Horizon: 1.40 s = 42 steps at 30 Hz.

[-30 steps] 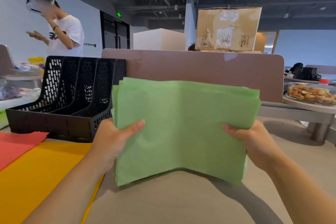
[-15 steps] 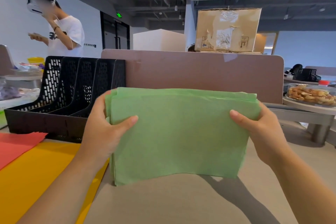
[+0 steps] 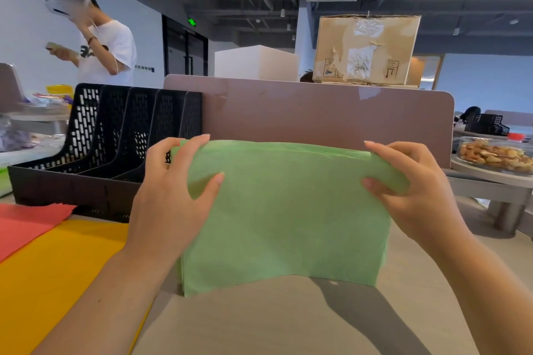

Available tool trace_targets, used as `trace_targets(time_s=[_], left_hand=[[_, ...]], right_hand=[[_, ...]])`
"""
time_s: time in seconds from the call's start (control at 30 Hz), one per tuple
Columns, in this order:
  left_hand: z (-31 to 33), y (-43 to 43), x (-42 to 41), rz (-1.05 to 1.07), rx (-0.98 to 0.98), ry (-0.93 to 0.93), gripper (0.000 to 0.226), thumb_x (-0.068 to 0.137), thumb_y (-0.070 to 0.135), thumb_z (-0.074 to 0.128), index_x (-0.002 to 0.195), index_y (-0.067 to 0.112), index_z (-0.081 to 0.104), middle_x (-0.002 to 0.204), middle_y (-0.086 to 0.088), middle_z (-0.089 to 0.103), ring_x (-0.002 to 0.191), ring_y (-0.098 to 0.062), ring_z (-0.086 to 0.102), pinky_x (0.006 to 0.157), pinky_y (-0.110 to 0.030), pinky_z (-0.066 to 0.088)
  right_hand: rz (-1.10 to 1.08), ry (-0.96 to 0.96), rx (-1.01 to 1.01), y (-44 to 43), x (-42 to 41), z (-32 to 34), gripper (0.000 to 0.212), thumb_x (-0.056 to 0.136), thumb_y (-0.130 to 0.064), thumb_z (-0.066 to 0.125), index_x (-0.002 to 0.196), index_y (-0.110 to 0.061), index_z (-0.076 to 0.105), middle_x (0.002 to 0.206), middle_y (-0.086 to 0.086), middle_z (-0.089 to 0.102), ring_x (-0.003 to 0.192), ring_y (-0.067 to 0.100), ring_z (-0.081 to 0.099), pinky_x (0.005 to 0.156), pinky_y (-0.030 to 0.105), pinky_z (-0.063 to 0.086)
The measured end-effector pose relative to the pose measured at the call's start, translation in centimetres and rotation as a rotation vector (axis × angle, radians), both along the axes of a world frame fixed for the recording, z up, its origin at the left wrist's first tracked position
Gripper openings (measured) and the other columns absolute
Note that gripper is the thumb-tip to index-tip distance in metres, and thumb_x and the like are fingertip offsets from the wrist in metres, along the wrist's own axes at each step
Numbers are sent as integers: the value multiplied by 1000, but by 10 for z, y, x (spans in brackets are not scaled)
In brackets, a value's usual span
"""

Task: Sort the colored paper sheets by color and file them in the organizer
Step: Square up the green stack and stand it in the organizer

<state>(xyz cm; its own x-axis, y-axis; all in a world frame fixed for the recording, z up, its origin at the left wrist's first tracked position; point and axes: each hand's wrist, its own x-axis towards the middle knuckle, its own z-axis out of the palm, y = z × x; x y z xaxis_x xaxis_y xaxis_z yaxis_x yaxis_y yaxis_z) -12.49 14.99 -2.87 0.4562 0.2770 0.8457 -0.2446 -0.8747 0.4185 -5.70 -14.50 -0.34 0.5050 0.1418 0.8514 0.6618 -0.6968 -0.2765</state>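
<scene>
A stack of green paper sheets (image 3: 285, 216) stands upright on its lower edge on the beige desk. My left hand (image 3: 170, 196) grips its top left corner, thumb in front, fingers curled over the top edge. My right hand (image 3: 409, 190) grips the top right corner the same way. The black mesh organizer (image 3: 95, 158) with several slots stands behind and to the left of the stack. Yellow sheets (image 3: 54, 274) lie flat at the left, with red sheets (image 3: 26, 222) on top of them.
A brown desk divider (image 3: 331, 115) rises right behind the green stack. A clear dish of snacks (image 3: 496, 153) sits on a round table at the right. A person in a white shirt (image 3: 106, 49) stands at the back left. A cardboard box (image 3: 366, 49) sits beyond the divider.
Both hands slid up from the sides of the green stack to its top corners. The stack has come down, and its lower edge now rests on the desk.
</scene>
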Motion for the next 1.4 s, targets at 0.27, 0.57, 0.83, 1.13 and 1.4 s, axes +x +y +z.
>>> trace_targets(time_s=[0.27,0.57,0.83,1.13,1.4], left_hand=[[-2,5,5,-299,-437,-93,51,76,22,78,116,35,48,106,19,56,91,3,58,77,-17,47],[-22,4,19,-556,-790,141,14,73,15,76,85,20,71,76,7,75,73,-18,73,59,-30,59],[-32,5,22,-615,-858,326,31,67,31,77,95,19,71,94,-3,76,82,-19,73,78,-41,57],[-31,8,20,-533,-786,488,28,79,41,68,99,22,71,85,10,75,83,-13,71,65,-25,52],[-13,-7,16,-722,-891,156,27,78,-7,67,91,17,70,84,0,76,72,-16,73,60,-30,59]], right_hand=[[352,258,531,-2,-6,2,45,76,-6,74,112,-32,62,94,-5,70,81,13,69,70,29,58],[552,793,636,-3,15,-51,73,34,-52,89,85,-2,74,82,13,74,68,25,71,55,31,56],[560,722,600,-5,16,-55,72,41,-58,86,97,-13,71,98,4,75,89,24,71,76,40,57],[529,712,649,-9,17,-53,35,72,-33,76,101,-15,69,106,5,72,88,16,71,72,31,56],[534,737,804,-9,11,-35,17,85,-2,57,98,-8,67,87,3,75,75,21,72,63,34,57]])
